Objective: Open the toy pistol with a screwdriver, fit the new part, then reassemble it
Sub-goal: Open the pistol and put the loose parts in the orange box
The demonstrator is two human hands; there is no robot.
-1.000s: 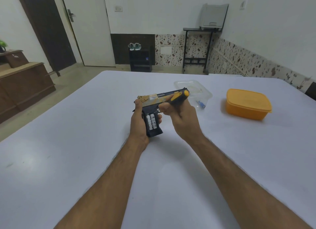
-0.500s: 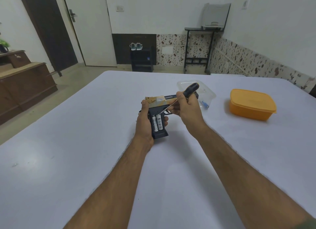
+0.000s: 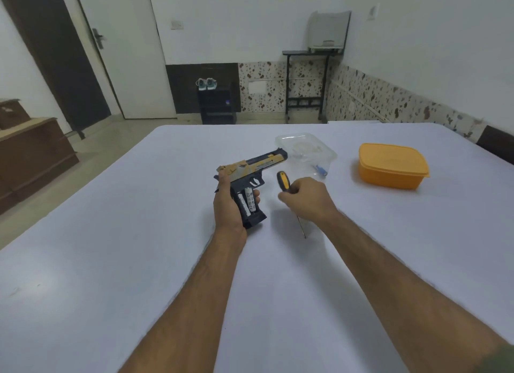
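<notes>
Left hand (image 3: 228, 205) first: it's wrapped around the grip of the toy pistol (image 3: 251, 169), thumb up along the rear of the gold slide, fingertips curling round the front of the grip. The pistol sits upright in that hand, barrel pointing away and to the right, butt down near the white table (image 3: 111, 233). The grip panel is off, and two white batteries (image 3: 246, 201) show side by side in the open compartment, right against the fingers.

Across a small gap to the right hand (image 3: 307, 198): fingers curled round the screwdriver (image 3: 284, 181), pinching it low on the black-and-yellow handle. The handle stands up out of the fist toward the pistol, and the thin metal shaft comes out below the hand, tip pointing down at the table, just beside the wrist. Tool and pistol are apart, not touching.

Beyond the right hand, a clear plastic container (image 3: 306, 150) sits on the table with a small blue part (image 3: 321, 170) at its near edge. Further right, well apart from both hands, a closed orange lidded box (image 3: 392, 165).
</notes>
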